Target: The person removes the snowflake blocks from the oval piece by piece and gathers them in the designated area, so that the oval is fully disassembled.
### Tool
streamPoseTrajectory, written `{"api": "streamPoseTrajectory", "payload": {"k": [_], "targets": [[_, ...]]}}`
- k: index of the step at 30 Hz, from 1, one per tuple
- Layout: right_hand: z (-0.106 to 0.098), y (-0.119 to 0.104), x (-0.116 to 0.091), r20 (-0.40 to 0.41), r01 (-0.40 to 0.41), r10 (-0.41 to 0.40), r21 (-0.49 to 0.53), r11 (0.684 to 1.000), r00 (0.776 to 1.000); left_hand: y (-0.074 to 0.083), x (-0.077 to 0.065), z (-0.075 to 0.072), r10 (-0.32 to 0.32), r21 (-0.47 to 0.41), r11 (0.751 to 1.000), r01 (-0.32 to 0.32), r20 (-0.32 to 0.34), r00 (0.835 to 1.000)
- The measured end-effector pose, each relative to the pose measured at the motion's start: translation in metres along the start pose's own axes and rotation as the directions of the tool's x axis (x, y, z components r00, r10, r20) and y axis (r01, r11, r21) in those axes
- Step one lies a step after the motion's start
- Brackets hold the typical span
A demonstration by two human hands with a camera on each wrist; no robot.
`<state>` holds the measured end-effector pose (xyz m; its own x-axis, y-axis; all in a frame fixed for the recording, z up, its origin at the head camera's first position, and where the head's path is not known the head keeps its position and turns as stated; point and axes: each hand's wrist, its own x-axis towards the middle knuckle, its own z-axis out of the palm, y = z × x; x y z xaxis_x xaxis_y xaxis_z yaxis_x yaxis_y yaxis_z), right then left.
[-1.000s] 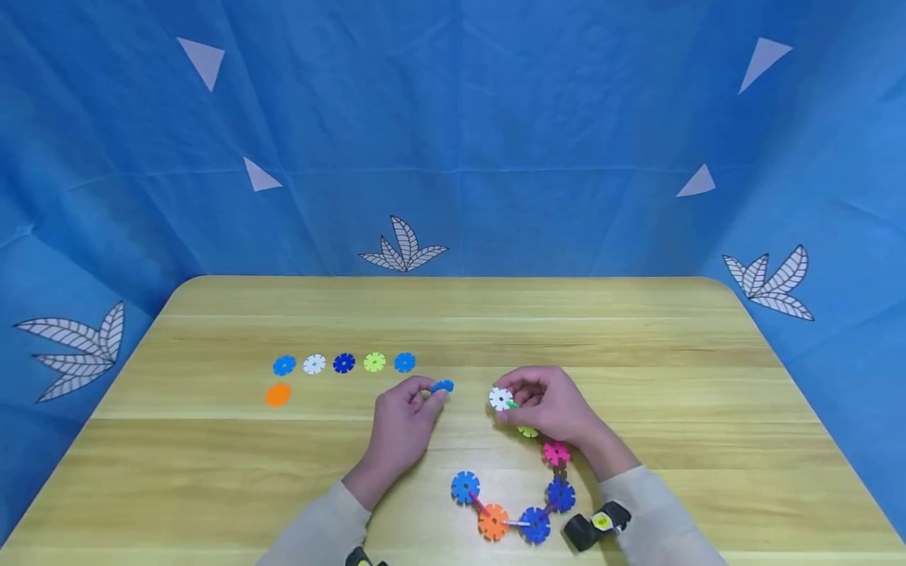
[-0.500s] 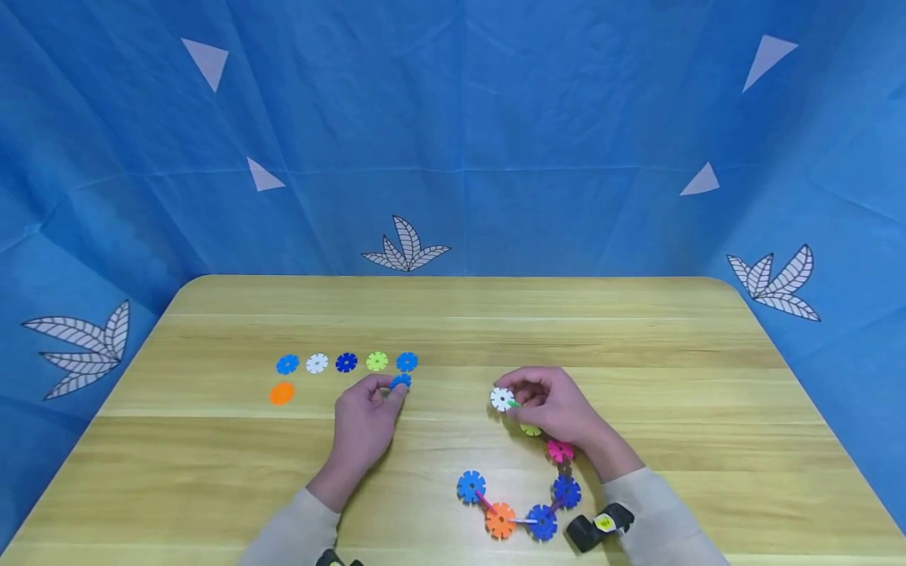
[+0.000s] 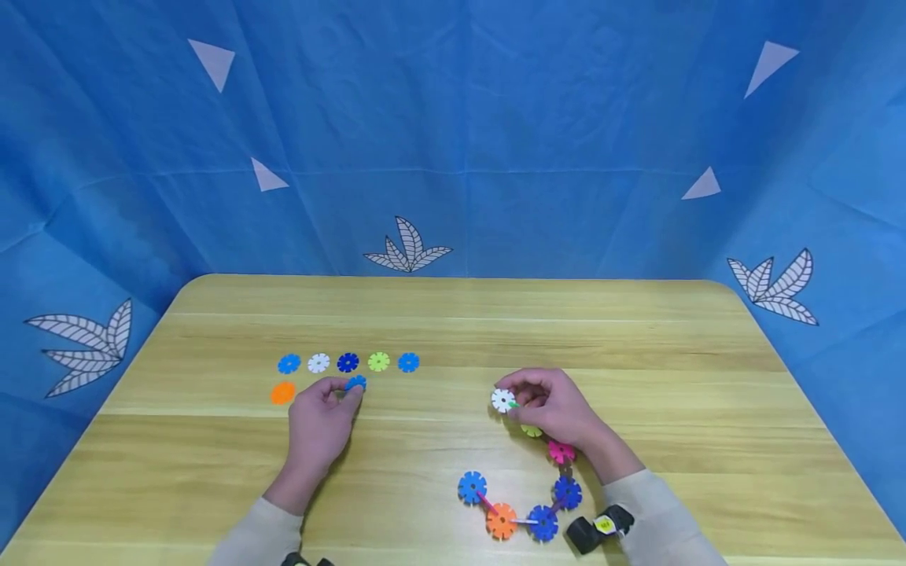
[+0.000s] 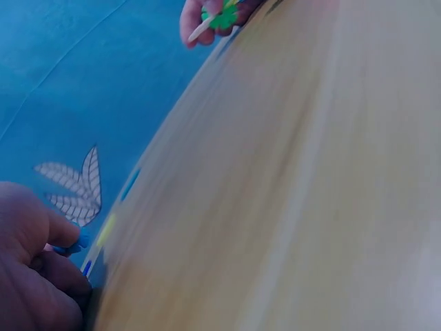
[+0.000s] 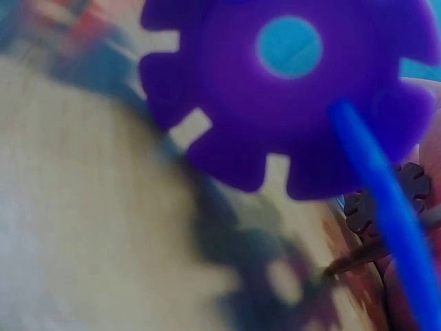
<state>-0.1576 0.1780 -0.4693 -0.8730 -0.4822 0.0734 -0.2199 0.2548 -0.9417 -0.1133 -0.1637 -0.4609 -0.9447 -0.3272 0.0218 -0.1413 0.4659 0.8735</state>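
My left hand (image 3: 320,420) pinches a light blue notched plastic disc (image 3: 356,383) between thumb and forefinger, just in front of a row of similar discs. In the left wrist view that blue disc (image 4: 81,241) sticks out past the fingertips. My right hand (image 3: 555,405) grips one end of a curved chain of interlocked notched discs. At its fingertips show a white disc (image 3: 503,400) and a green disc (image 4: 220,16), joined at an angle. The chain runs on through a pink disc (image 3: 561,451), dark blue ones and an orange disc (image 3: 502,521) to a blue end disc (image 3: 472,488).
Along the row lie a blue disc (image 3: 289,363), a white disc (image 3: 318,362), a dark blue disc (image 3: 348,362), a lime disc (image 3: 378,362) and another blue disc (image 3: 408,362). An orange disc (image 3: 283,393) lies left of my left hand. Behind the wooden table (image 3: 637,330) hangs a blue cloth.
My left hand has moved left with the blue disc, from near the table's middle to just below the row. My right hand stays in place with the chain.
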Motion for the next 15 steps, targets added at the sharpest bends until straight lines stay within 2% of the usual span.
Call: {"api": "streamPoseTrajectory", "payload": {"k": [9,15], "targets": [[0.0,-0.002,-0.001,-0.002,-0.015,0.015,-0.003,1.0,1.0,-0.008,0.007,-0.02,-0.047,0.053,0.997,0.047,-0.002,0.999],[0.001,-0.002,0.0,0.0,-0.018,0.018,-0.002,1.0,1.0,-0.011,0.008,-0.028,-0.064,0.058,0.996,0.066,-0.031,0.997]]}}
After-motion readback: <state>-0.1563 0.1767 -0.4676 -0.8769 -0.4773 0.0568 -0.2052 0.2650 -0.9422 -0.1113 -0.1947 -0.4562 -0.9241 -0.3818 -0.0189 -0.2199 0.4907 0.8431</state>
